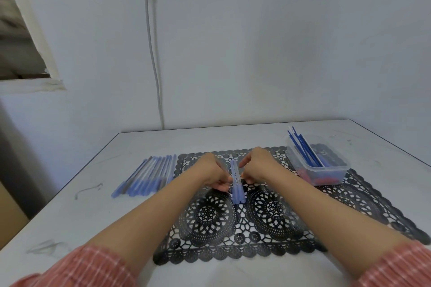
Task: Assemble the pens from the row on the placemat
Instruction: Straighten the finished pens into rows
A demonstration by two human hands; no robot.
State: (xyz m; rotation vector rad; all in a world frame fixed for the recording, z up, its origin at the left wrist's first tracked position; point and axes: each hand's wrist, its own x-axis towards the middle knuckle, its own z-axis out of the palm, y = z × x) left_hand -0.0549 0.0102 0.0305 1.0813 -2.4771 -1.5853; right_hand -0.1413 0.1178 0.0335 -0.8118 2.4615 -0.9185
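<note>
Together, the left hand [213, 173] and right hand [254, 166] pinch a few blue pens [238, 191] over the black placemat [268, 214].

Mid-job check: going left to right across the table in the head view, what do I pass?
Row of pens → left hand → held pens, gripped by both hands → right hand → clear container with blue refills standing in it.

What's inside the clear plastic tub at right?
Thin blue rods lean in the clear plastic tub; red and blue pieces on its floor, too blurred to identify.
</note>
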